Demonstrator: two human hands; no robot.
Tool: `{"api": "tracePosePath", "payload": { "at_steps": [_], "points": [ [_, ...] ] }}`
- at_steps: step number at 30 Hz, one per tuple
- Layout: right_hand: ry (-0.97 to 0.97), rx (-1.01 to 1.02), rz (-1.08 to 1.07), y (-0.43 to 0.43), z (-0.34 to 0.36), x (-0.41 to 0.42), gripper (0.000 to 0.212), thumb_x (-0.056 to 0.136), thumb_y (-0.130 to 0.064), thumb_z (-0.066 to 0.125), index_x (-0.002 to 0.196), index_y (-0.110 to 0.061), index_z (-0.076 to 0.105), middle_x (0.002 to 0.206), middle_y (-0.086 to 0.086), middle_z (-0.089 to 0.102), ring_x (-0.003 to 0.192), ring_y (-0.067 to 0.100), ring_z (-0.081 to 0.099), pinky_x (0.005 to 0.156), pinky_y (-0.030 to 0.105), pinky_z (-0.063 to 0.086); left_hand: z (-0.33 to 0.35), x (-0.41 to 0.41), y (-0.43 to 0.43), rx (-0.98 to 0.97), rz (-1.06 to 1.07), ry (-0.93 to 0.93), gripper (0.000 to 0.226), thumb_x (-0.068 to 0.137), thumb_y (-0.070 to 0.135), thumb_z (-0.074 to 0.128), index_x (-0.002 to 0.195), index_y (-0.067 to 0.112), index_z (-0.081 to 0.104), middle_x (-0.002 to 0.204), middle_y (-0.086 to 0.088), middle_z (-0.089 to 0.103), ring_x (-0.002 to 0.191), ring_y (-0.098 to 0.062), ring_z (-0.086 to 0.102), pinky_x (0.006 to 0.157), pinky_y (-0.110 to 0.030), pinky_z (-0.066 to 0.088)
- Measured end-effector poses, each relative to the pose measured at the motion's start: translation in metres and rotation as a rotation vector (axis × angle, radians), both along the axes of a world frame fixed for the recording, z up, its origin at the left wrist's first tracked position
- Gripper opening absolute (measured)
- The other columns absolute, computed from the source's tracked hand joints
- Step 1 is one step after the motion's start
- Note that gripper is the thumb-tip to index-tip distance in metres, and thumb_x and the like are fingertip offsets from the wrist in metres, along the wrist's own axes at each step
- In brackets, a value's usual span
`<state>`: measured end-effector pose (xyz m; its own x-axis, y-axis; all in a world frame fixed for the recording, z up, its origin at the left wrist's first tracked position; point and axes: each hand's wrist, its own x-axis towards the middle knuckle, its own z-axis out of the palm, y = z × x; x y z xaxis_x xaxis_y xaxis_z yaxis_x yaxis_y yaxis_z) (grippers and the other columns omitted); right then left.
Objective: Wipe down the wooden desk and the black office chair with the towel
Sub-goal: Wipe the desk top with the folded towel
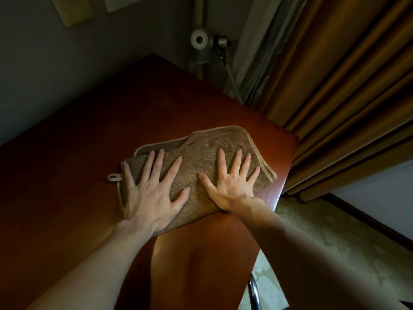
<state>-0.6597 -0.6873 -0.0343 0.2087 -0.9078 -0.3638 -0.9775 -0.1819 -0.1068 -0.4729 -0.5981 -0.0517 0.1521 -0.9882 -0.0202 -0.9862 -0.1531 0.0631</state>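
Note:
A folded brown towel (202,157) with a pale edge and a small hanging loop lies on the reddish wooden desk (89,142), near the desk's right edge. My left hand (152,193) rests flat on the towel's left part, fingers spread. My right hand (230,182) lies flat on its right part, fingers spread too. Both palms press down on the cloth; neither hand grips it. Of the chair, only a curved chrome tube (254,291) shows at the bottom, right of the desk.
Heavy mustard curtains (348,97) hang just right of the desk. A grey lamp head (199,41) on a stand is behind the desk's far corner. The wall (67,70) runs along the desk's far left side. Pale patterned carpet (324,242) lies to the right.

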Motion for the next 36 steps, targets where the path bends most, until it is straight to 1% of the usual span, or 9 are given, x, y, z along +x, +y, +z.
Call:
{"api": "tracePosePath", "payload": {
  "at_steps": [4,12,18,22,29,32,36],
  "points": [
    [0.002,-0.006,0.015,-0.019,-0.001,0.01,0.101,0.077,-0.096,0.005,0.155,-0.038,-0.026,0.163,0.014,-0.032,0.147,0.04,-0.035,0.115,0.068,-0.018,-0.001,0.006,-0.014,-0.023,0.039,0.032,0.081,0.089,0.081,0.002,0.161,0.045,-0.003,0.172,-0.002,-0.007,0.158,-0.021,-0.013,0.118,-0.071,-0.006],
    [0.019,-0.055,0.047,-0.08,-0.003,0.045,0.101,0.075,-0.095,0.006,0.155,-0.041,-0.022,0.166,0.013,-0.025,0.149,0.039,-0.03,0.117,0.067,-0.016,-0.005,0.025,-0.063,-0.059,0.137,0.054,0.082,0.088,0.081,0.002,0.161,0.044,-0.004,0.172,-0.004,-0.006,0.158,-0.023,-0.013,0.117,-0.071,-0.007],
    [0.029,-0.062,0.036,-0.119,-0.003,0.067,0.1,0.078,-0.094,0.011,0.157,-0.04,-0.02,0.167,0.011,-0.024,0.151,0.039,-0.027,0.117,0.067,-0.014,-0.005,0.04,-0.103,-0.061,0.164,0.054,0.083,0.087,0.081,0.001,0.16,0.043,-0.005,0.172,-0.005,-0.006,0.158,-0.024,-0.013,0.116,-0.072,-0.005],
    [0.028,-0.083,0.035,-0.139,-0.003,0.081,0.098,0.08,-0.092,0.012,0.158,-0.04,-0.017,0.167,0.011,-0.023,0.152,0.038,-0.024,0.119,0.067,-0.012,-0.004,0.049,-0.125,-0.057,0.188,0.058,0.083,0.086,0.081,0.0,0.159,0.043,-0.007,0.172,-0.005,-0.006,0.157,-0.024,-0.014,0.116,-0.073,-0.006],
    [0.025,-0.142,0.049,-0.167,-0.007,0.101,0.095,0.082,-0.091,0.009,0.159,-0.04,-0.013,0.168,0.011,-0.017,0.153,0.038,-0.02,0.119,0.066,-0.011,-0.002,0.055,-0.154,-0.064,0.242,0.074,0.084,0.086,0.079,-0.001,0.161,0.042,0.0,0.172,-0.007,-0.003,0.158,-0.027,-0.009,0.115,-0.074,-0.007],
    [0.025,-0.195,0.098,-0.177,-0.009,0.103,0.092,0.083,-0.088,0.007,0.16,-0.039,-0.01,0.169,0.012,-0.013,0.154,0.039,-0.016,0.12,0.066,-0.009,-0.002,0.056,-0.164,-0.064,0.262,0.067,0.084,0.086,0.079,0.0,0.161,0.041,0.001,0.172,-0.008,-0.002,0.158,-0.028,-0.009,0.114,-0.074,-0.006],
    [0.03,-0.232,0.277,-0.195,-0.012,0.108,0.087,0.086,-0.084,0.004,0.159,-0.04,-0.013,0.169,0.012,-0.012,0.154,0.039,-0.013,0.121,0.065,-0.006,-0.001,0.058,-0.176,-0.069,0.307,0.076,0.085,0.085,0.078,0.002,0.161,0.04,0.003,0.172,-0.008,-0.003,0.158,-0.028,-0.011,0.114,-0.075,-0.009]
  ]
}}
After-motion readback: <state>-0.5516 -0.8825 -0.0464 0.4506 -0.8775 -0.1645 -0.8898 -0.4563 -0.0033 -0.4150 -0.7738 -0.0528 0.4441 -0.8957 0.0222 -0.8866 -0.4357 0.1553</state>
